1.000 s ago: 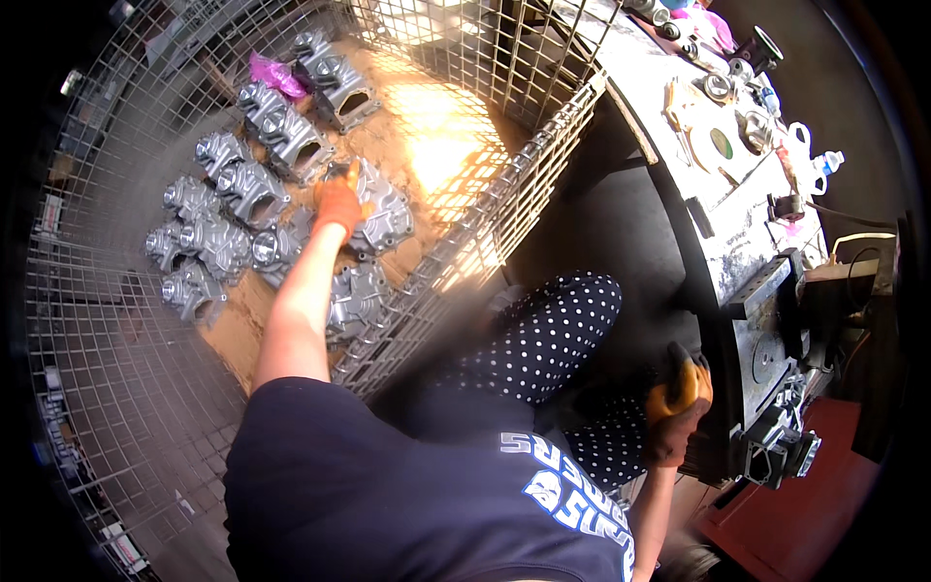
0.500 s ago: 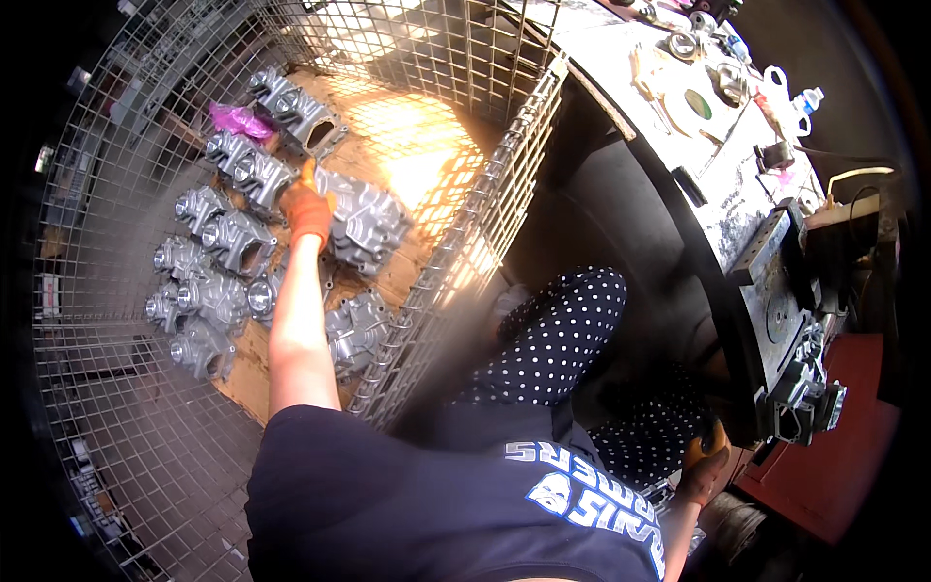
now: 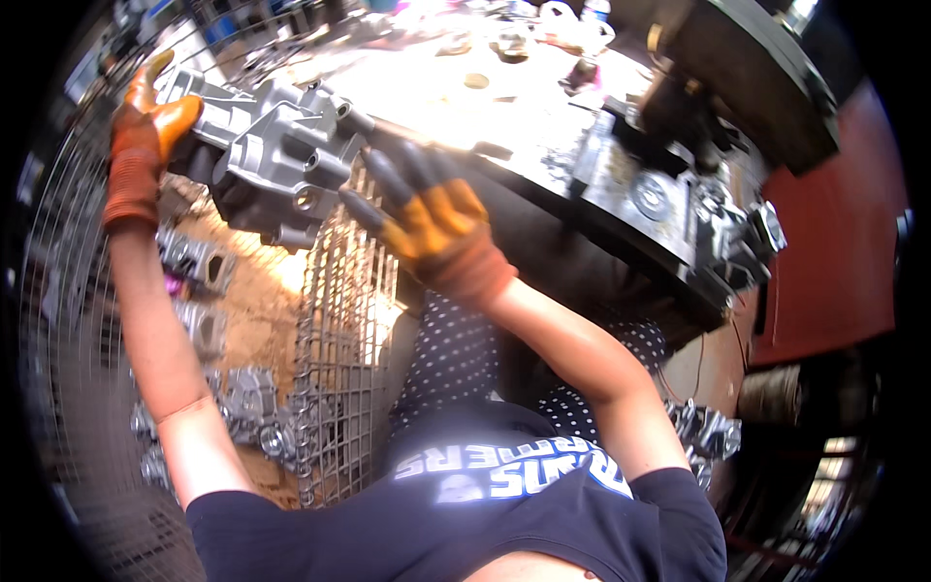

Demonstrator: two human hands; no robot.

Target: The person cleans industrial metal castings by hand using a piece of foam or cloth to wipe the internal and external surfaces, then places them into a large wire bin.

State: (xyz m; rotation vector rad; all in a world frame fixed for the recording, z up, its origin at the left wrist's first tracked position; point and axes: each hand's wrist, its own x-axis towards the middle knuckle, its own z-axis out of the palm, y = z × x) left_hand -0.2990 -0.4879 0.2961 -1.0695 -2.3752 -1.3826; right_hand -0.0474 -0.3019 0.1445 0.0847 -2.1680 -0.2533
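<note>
My left hand [image 3: 145,141], in an orange work glove, grips one end of a large silver-grey metal casting [image 3: 276,160] with bosses and bolt holes. The casting is up at the top left, above the rim of the wire mesh basket [image 3: 339,330]. Close to its other end is my right hand [image 3: 436,218], in an orange glove with dark fingertips. The fingers of that hand are stretched out and apart. Whether its fingertips touch the casting I cannot tell.
Several more castings [image 3: 247,393] lie on brown cardboard inside the basket. At the right, a workbench [image 3: 524,179] carries a machine fixture [image 3: 650,194] with a dark machine head [image 3: 756,78] over it. A red panel [image 3: 824,233] stands beyond. More metal parts [image 3: 708,432] sit low at the right.
My left hand has lifted a casting up out of the basket. My right hand has come up from the lower right to beside it. The view has swung toward the bench.
</note>
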